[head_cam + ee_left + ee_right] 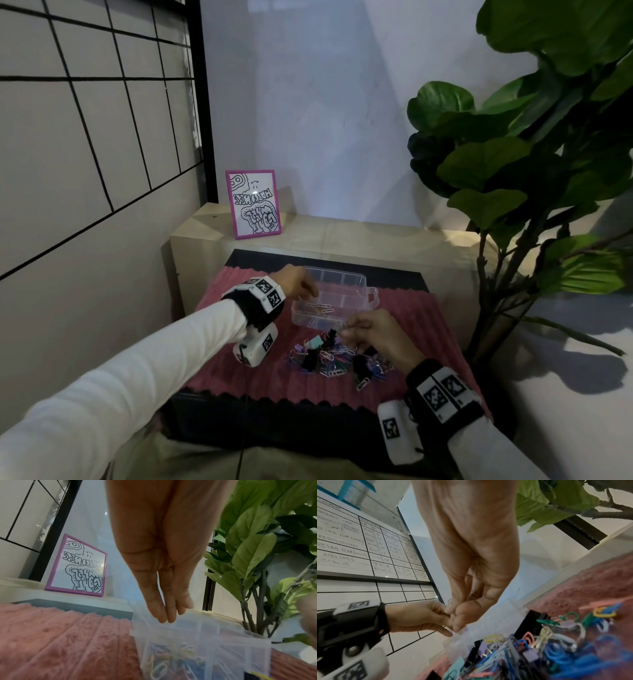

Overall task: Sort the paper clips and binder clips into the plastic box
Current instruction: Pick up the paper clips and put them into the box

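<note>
A clear plastic box [371, 294] with dividers stands on the pink mat; several paper clips [320, 308] lie in its near-left compartment. A mixed pile of coloured paper clips and black binder clips [335, 359] lies in front of it, also close up in the right wrist view [539, 649]. My left hand [310, 291] hovers over the box's left side [240, 649], fingers [167, 618] straight, together and pointing down, holding nothing. My right hand [347, 334] is above the pile at the box's front edge, thumb and fingertips [453, 615] pinching what looks like a thin pale paper clip.
The ribbed pink mat [246, 373] covers a black tabletop. A pink-framed drawing [253, 204] leans on the beige ledge behind. A large leafy plant [534, 164] overhangs the right side. A gridded whiteboard [85, 137] fills the left wall.
</note>
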`<state>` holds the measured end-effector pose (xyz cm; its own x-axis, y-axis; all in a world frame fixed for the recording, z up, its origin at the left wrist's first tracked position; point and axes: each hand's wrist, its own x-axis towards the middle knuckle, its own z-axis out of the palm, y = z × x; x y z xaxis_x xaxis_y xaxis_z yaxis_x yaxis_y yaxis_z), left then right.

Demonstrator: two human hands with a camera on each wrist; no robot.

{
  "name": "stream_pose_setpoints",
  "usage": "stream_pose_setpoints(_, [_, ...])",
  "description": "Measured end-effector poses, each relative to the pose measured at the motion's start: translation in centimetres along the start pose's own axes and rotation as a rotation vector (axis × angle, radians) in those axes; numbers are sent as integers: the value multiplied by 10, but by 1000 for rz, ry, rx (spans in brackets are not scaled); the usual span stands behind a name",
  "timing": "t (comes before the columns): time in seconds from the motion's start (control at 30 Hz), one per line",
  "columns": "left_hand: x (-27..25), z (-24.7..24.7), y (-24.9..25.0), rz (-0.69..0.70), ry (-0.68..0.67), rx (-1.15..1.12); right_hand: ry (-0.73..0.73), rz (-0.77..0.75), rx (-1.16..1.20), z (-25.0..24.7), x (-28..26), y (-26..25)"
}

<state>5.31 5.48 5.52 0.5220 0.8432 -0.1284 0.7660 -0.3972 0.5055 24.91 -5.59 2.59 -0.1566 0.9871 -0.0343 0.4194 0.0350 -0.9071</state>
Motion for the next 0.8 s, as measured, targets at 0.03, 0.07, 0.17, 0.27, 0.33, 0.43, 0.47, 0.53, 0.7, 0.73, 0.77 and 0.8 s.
stream_pose_setpoints(0.03, [-3,1,-1,14,17,19,-4,12,-5,-2,3,0])
stream_pose_setpoints(0.07, [-8,1,-1,33,47,27,-8,11,-3,-3,6,-2])
stream_pose_setpoints(0.17, [-25,-3,-4,67,129,-44,15,10,17,-8,23,-9])
stream_pose_setpoints(0.27, [-44,2,-8,56,94,-71,64,9,-78,-9,45,-22])
stream_pose_setpoints(0.33, [-54,11,-14,34,-15,-74,90,17,-172,-5,58,-29])
stream_pose_setpoints(0.43, [-61,26,-19,8,-118,-9,50,19,-328,9,67,-38])
stream_pose_setpoints(0.47, [-63,31,-19,7,-110,16,44,-3,-404,13,65,-41])
stream_pose_setpoints(0.53, [-66,39,-15,22,-39,39,65,-95,-542,18,52,-45])
stream_pose_setpoints(0.7, [-76,56,-16,135,-9,26,-32,-185,-703,15,10,-27])
stream_pose_setpoints(0.73, [-76,58,-16,132,-42,31,-81,-151,-737,14,5,-21])
stream_pose_setpoints(0.77, [-75,60,-16,128,-57,36,-122,-125,-774,15,1,-15])
stream_pose_setpoints(0.8, [-74,62,-16,128,-63,44,-154,-102,-805,16,-1,-9])
